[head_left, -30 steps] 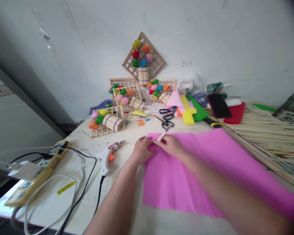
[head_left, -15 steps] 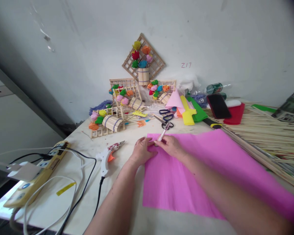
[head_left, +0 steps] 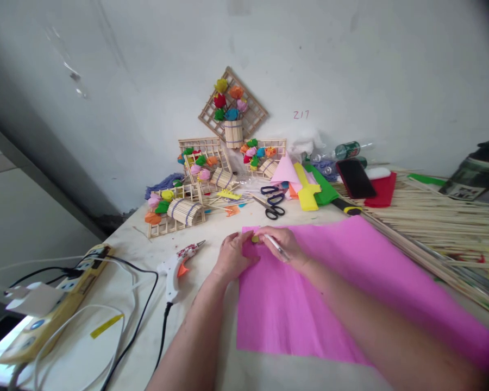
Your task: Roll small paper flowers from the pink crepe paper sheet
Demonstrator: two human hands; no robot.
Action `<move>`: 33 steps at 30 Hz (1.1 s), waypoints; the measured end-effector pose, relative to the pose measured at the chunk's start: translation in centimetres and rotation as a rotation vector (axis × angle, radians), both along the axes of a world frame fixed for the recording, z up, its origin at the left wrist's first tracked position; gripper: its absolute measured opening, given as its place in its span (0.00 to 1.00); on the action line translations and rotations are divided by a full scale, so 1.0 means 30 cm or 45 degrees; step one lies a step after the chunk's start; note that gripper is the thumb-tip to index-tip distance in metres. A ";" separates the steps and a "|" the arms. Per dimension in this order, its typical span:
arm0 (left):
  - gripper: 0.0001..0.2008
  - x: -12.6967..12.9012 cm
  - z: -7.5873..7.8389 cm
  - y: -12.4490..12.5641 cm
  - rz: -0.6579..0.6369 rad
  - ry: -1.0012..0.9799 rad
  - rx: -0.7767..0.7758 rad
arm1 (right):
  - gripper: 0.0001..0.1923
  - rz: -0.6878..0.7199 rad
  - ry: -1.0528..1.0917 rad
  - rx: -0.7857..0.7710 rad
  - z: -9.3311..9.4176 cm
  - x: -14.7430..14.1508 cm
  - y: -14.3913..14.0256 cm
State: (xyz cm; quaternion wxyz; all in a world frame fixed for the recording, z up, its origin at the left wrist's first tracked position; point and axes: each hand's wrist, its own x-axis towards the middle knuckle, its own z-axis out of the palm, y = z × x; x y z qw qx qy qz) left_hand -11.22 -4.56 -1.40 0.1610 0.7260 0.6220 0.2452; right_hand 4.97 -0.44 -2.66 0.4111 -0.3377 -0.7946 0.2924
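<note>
A large sheet of bright pink paper (head_left: pixel 281 309) lies spread on the table. My left hand (head_left: pixel 233 256) rests at its upper left corner, fingers stretched out and thumb apart, pressing down beside a small yellow piece (head_left: pixel 255 238). The fingertips touch or nearly touch that piece; its outline is partly hidden. Closed around a white pen (head_left: pixel 276 247) is my right hand (head_left: pixel 287 244), just right of the yellow piece. The pen's back end slants toward my wrist, and its tip is hidden by the fingers.
A glue gun (head_left: pixel 175 271) with its cord lies left of the paper, near a power strip (head_left: pixel 52 320). Behind the paper are scissors (head_left: pixel 274 202) and stick-lattice flower decorations (head_left: pixel 185 212). Thin wooden sticks (head_left: pixel 432 228), a phone (head_left: pixel 355 179) and a utility knife (head_left: pixel 348 207) lie to the right.
The pen has swung from leaning away from me to leaning back toward my right wrist. The small yellow piece between my hands now shows more clearly. My left hand stays nearly in place.
</note>
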 end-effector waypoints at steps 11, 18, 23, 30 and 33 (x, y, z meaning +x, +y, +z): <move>0.24 0.001 -0.024 0.024 0.068 -0.036 0.152 | 0.08 -0.359 -0.379 0.159 0.040 0.039 0.031; 0.13 0.006 -0.014 0.022 0.155 0.201 0.250 | 0.09 -0.354 -0.458 0.059 0.051 0.038 0.036; 0.12 0.043 -0.018 0.028 0.184 0.381 0.335 | 0.10 -0.373 -0.495 0.037 0.072 0.057 0.039; 0.12 0.046 -0.042 0.063 0.361 0.367 0.274 | 0.11 -0.361 -0.533 -0.051 0.079 0.066 0.041; 0.09 0.039 -0.044 0.071 0.364 0.288 0.236 | 0.11 -0.363 -0.529 -0.063 0.080 0.067 0.041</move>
